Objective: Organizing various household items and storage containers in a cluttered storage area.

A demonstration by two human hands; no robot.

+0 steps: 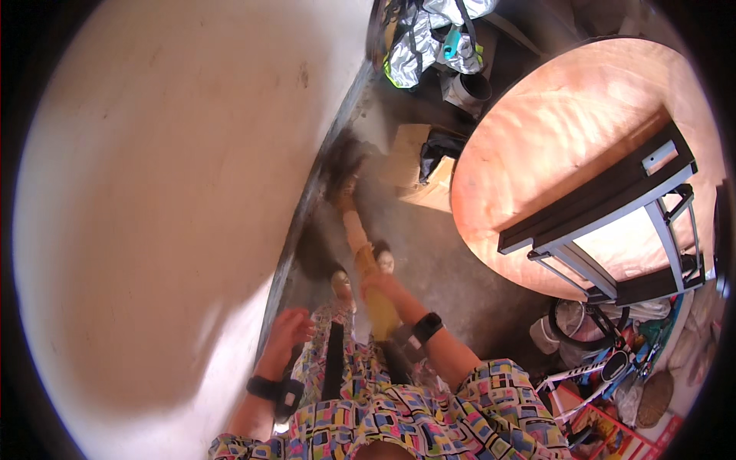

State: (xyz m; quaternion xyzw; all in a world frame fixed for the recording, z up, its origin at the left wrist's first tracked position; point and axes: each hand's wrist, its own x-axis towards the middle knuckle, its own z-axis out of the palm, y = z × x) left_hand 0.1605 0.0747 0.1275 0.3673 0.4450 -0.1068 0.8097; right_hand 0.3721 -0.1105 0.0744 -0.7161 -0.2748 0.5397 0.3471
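My right hand [382, 287] grips the pale yellow-brown handle of a broom [355, 230], which slants away from me over the floor. The dark far end of the broom is blurred, close to the foot of the wall. My left hand [290, 330] is raised beside the wall with nothing in it, its fingers loosely bent. Both wrists wear black bands. Below the hands, my shoes [342, 282] show on the floor, partly behind the broom and my patterned clothes.
A pale wall [172, 201] rises on the left. To the right stands a round wooden tabletop [517, 172] with a dark metal frame [598, 213] against it. An opened cardboard box [408, 155] lies ahead; silver bags [420, 46] are beyond. A bicycle [609, 365] sits among clutter at lower right.
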